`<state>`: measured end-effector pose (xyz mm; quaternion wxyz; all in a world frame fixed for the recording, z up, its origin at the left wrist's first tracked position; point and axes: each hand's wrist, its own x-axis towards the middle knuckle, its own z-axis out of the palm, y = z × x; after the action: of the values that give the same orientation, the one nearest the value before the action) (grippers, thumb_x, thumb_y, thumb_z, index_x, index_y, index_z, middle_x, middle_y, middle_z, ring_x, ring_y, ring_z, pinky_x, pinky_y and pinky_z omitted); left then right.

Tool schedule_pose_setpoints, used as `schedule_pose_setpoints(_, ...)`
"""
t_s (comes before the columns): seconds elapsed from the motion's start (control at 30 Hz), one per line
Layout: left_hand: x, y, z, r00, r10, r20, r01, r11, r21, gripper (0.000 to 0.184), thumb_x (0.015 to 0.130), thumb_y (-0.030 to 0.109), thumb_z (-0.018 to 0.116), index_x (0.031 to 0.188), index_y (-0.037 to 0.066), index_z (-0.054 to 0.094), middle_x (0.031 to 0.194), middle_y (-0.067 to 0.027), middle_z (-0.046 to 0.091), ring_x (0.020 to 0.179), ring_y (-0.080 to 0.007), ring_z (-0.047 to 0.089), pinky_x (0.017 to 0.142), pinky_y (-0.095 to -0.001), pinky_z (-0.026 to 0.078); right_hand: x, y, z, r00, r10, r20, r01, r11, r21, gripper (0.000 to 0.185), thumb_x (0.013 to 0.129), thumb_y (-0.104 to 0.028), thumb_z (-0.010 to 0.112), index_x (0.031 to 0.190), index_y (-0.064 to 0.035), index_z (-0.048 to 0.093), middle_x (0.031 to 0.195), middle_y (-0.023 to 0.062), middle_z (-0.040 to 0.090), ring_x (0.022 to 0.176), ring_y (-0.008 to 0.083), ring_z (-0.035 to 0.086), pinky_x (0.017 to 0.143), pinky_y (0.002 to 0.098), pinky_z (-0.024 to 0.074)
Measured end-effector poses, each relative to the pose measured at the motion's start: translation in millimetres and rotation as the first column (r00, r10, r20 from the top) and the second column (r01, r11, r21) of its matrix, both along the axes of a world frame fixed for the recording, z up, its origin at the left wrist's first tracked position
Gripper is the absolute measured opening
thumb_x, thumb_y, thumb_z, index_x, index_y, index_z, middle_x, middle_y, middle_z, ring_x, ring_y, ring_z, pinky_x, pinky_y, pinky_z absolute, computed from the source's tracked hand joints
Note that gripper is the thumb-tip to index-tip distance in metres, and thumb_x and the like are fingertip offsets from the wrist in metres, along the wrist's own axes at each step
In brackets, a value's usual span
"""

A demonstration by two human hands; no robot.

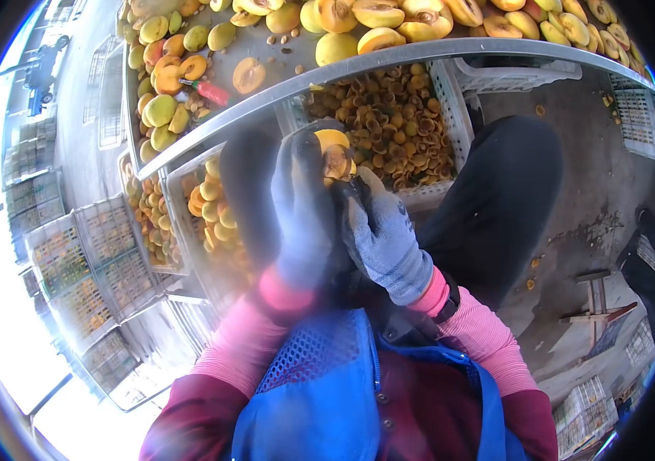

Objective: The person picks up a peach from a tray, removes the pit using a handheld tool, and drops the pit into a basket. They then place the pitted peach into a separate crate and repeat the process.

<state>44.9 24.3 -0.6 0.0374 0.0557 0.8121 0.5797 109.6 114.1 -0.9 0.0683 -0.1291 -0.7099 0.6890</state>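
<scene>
In my left hand (302, 196), gloved in grey-blue with dark palm and blurred, is a yellow peach half (333, 140), its cut face showing a brown hollow. My right hand (389, 242), in a similar glove, is closed with its fingertips at the lower edge of the peach. Whether it grips a tool is hidden. Both hands are above my lap, close to a crate (450, 115) of brown-orange pit pieces (397, 127). On the metal table (224, 65) ahead lie halved and whole peaches (377, 15) and a red-handled tool (212, 93).
The table's raised metal rim (389, 56) curves in front of me. Beside my left leg stands a crate of peach halves (212, 203). Stacked crates (85, 261) are at the far left. A wooden stool (596, 315) and another person's leg (645, 269) are at the right.
</scene>
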Motion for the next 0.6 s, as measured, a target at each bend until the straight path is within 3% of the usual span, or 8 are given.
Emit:
schedule_pose_setpoints(0.1,3.0,6.0,8.4,0.960,-0.004,0.278,-0.077,0.957,0.280,0.033,0.099,0.024,0.038,0.107,-0.003,0.056,0.094,-0.0118,0.061,0.082,-0.0164,0.057,0.073,-0.0270,0.046,4.8,3.3,-5.9,0.999,0.046,-0.020,-0.049,0.991,-0.121,0.032,0.090,-0.014,0.051,0.117,0.0039,0.050,0.090,0.0248,0.061,0.083,0.0383,0.061,0.070,0.0392,0.0472)
schedule_pose_setpoints(0.27,-0.2,-1.1,5.1,0.974,-0.135,0.184,0.112,0.985,0.128,0.033,0.099,0.023,0.039,0.102,-0.003,0.058,0.089,-0.0131,0.061,0.075,-0.0180,0.058,0.072,-0.0270,0.047,15.9,-0.8,-23.6,0.996,0.080,-0.046,-0.090,0.946,-0.311,0.031,0.092,-0.015,0.049,0.117,0.0042,0.050,0.090,0.0191,0.063,0.080,0.0306,0.062,0.071,0.0361,0.0470)
schedule_pose_setpoints(0.3,-0.5,-3.0,3.3,0.974,-0.168,0.155,0.151,0.982,0.115,0.033,0.099,0.023,0.039,0.100,-0.004,0.059,0.087,-0.0132,0.061,0.074,-0.0179,0.058,0.071,-0.0268,0.047,18.0,-3.8,-24.4,0.997,0.074,-0.011,-0.071,0.878,-0.473,0.028,0.093,-0.017,0.048,0.113,0.0028,0.051,0.086,0.0159,0.062,0.076,0.0272,0.061,0.068,0.0332,0.0461)
schedule_pose_setpoints(0.37,-3.7,-7.0,3.8,0.966,-0.236,0.110,0.235,0.972,0.020,0.033,0.098,0.022,0.039,0.095,-0.004,0.060,0.084,-0.0122,0.061,0.073,-0.0175,0.059,0.068,-0.0275,0.047,19.8,-6.2,-20.9,0.987,0.150,0.064,-0.056,0.680,-0.731,0.028,0.094,-0.023,0.047,0.107,0.0002,0.054,0.079,0.0104,0.059,0.066,0.0205,0.057,0.060,0.0283,0.0442)
schedule_pose_setpoints(0.43,-12.6,-10.6,5.0,0.936,-0.320,0.146,0.299,0.942,0.152,0.032,0.097,0.021,0.040,0.095,-0.004,0.059,0.083,-0.0123,0.061,0.072,-0.0178,0.059,0.067,-0.0279,0.047,15.7,5.5,-6.2,0.921,0.369,0.127,-0.057,0.449,-0.892,0.037,0.095,-0.037,0.045,0.101,-0.0016,0.055,0.070,0.0068,0.054,0.052,0.0142,0.050,0.045,0.0253,0.0418)
schedule_pose_setpoints(0.5,-14.4,-15.0,6.7,0.919,-0.347,0.188,0.324,0.936,0.140,0.034,0.098,0.024,0.039,0.096,-0.002,0.060,0.085,-0.0098,0.061,0.075,-0.0144,0.058,0.069,-0.0267,0.046,10.6,10.4,-9.3,0.835,0.547,-0.055,-0.070,0.006,-0.998,0.043,0.096,-0.046,0.043,0.093,-0.0048,0.054,0.065,0.0037,0.049,0.044,0.0103,0.043,0.038,0.0233,0.0370)
schedule_pose_setpoints(0.57,-13.1,-19.9,9.5,0.880,-0.367,0.301,0.332,0.929,0.161,0.035,0.098,0.029,0.040,0.101,0.000,0.060,0.089,-0.0059,0.062,0.080,-0.0106,0.057,0.074,-0.0255,0.046,11.7,0.6,-35.4,0.797,0.452,-0.400,-0.060,-0.600,-0.798,0.042,0.095,-0.049,0.042,0.084,-0.0095,0.051,0.063,0.0003,0.046,0.043,0.0085,0.038,0.039,0.0217,0.0302)
schedule_pose_setpoints(0.6,-10.4,-24.4,4.0,0.916,-0.332,0.225,0.328,0.943,0.056,0.034,0.098,0.029,0.042,0.102,0.000,0.060,0.090,-0.0061,0.062,0.081,-0.0111,0.057,0.075,-0.0260,0.046,13.4,-1.9,-38.1,0.792,0.454,-0.408,0.017,-0.684,-0.729,0.049,0.093,-0.056,0.038,0.086,-0.0094,0.051,0.061,0.0004,0.045,0.040,0.0100,0.036,0.035,0.0246,0.0293)
